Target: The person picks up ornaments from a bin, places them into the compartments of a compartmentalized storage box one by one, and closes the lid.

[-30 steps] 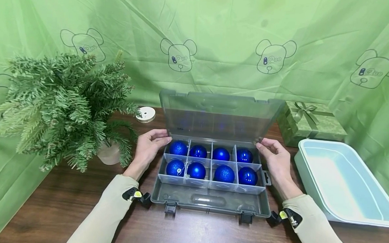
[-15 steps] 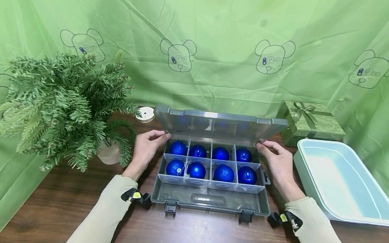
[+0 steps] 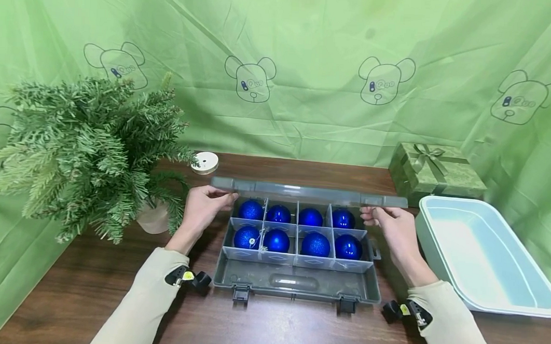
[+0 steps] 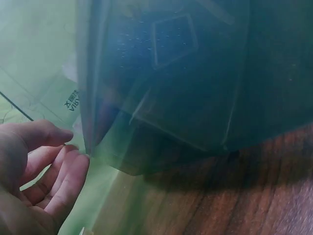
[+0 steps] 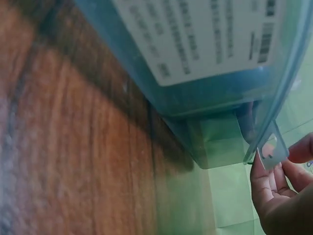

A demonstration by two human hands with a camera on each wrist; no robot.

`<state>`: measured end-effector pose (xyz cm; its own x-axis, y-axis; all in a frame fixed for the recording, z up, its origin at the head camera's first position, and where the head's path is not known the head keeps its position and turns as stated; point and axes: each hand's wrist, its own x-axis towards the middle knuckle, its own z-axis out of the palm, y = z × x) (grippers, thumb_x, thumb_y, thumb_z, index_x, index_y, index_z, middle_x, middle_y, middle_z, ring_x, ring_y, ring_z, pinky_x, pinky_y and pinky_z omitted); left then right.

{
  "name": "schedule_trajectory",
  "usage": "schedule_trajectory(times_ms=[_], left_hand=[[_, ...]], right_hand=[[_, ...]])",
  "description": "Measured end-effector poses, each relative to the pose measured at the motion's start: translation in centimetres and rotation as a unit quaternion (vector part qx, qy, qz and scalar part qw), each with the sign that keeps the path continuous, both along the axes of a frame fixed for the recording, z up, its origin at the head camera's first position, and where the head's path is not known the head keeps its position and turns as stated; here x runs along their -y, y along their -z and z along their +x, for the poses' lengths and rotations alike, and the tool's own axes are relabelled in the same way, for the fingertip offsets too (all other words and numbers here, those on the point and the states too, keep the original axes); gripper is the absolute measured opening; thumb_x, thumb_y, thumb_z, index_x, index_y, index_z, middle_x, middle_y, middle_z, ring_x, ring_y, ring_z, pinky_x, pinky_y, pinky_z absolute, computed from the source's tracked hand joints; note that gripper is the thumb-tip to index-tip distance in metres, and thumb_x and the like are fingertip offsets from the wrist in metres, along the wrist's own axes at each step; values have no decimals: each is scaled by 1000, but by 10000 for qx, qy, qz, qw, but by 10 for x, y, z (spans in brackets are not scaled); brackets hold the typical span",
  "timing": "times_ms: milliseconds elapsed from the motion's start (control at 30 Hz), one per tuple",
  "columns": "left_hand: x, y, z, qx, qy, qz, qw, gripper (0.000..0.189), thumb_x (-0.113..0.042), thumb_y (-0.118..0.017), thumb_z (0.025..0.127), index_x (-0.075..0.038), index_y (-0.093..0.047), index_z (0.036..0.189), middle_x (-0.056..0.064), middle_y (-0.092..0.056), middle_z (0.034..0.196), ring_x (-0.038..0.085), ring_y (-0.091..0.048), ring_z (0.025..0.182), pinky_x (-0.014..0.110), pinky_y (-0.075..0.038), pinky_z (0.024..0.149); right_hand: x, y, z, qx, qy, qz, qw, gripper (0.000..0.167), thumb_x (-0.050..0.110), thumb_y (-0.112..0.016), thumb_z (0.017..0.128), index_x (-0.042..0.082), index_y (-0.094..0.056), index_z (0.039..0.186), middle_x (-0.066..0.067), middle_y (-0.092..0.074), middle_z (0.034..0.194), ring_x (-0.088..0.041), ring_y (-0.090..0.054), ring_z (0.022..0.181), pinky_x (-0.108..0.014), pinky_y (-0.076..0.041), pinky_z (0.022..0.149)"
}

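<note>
A grey translucent compartment box stands on the table, its lid raised and tilted toward me. Blue bauble ornaments, some glittery and some smooth, fill two rows of compartments; the front trough holds none. At the lid's left rear corner, my left hand pinches the edge between thumb and fingers. My right hand holds the lid's right side near the hinge, fingers curled. Both wrist views show the box's side wall close up; in the right one, the hanging tab overlaps the fingertips.
An artificial fir tree in a pale pot stands left. Behind it lies a white ribbon spool. On the right are a green gift box and a light-blue tub. Two black latches hang at the box's front.
The lid has swung forward and down from nearly upright, and its free edge now stands lower. Both hands have shifted slightly outward with it. The baubles stay in their compartments.
</note>
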<state>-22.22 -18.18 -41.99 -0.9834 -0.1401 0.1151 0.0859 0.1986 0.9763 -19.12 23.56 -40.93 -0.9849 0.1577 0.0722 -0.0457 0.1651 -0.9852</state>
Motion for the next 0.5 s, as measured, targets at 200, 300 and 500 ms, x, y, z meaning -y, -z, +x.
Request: schedule_trajectory(times_ms=[200,300,500], left_hand=[[5,0,1,-162,194,-463,9986,31,7,-72,88,3,-79,118,19,-78,112,13,-74,95,30,-61,86],[7,-2,2,-158,237,-627,9976,28,-1,-70,94,-2,-80,121,15,-77,119,11,-69,103,20,-53,87],[5,-4,4,124,166,-186,9996,28,-18,-64,102,-4,-81,120,4,-77,96,7,-59,74,19,-46,62]], right_hand=[[-4,0,5,-347,-249,-193,9989,36,14,-51,111,-9,-69,132,8,-79,104,-6,-72,96,-20,-55,87],[-6,-1,6,-343,-215,56,9992,37,25,-57,111,-3,-73,130,12,-77,115,-2,-67,107,-17,-50,91],[-10,-7,5,248,-126,429,9987,45,32,-63,108,-2,-69,137,18,-76,110,1,-69,98,-16,-52,86]])
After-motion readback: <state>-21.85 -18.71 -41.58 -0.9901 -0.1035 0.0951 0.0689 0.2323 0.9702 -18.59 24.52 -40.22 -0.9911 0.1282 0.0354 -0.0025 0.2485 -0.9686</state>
